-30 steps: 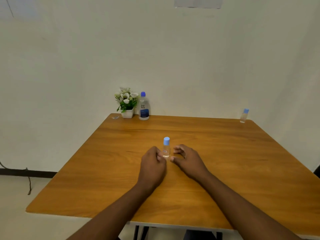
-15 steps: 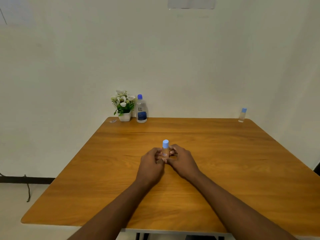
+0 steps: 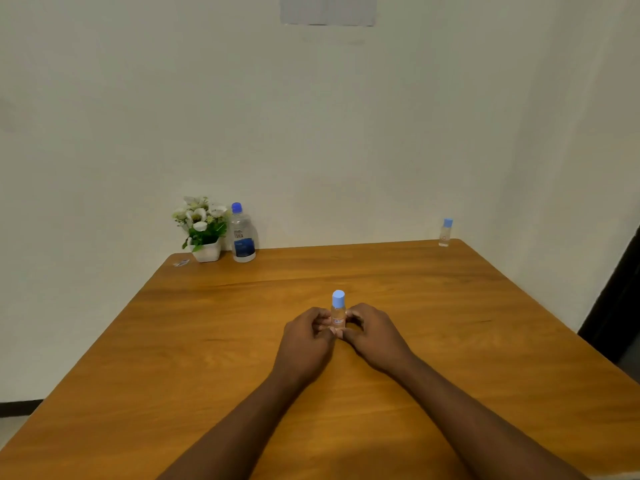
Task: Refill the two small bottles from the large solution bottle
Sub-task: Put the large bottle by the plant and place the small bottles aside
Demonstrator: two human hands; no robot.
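A small clear bottle [image 3: 338,310] with a light blue cap stands upright in the middle of the wooden table [image 3: 214,341]. My left hand [image 3: 306,336] and my right hand [image 3: 372,332] both hold it by its lower body, fingertips curled round it from either side. A second small bottle [image 3: 445,232] with a blue cap stands at the far right corner. The large solution bottle [image 3: 242,233], clear with a blue cap and a dark blue label, stands at the far left against the wall.
A white pot of white flowers [image 3: 202,230] sits just left of the large bottle. A small flat wrapper [image 3: 181,262] lies at the far left corner. Pale walls close in behind and to the right; a dark doorway edge [image 3: 620,299] shows at right.
Both hands have closed in on the small bottle from either side and now hold it; a second ago the right hand was apart from it.
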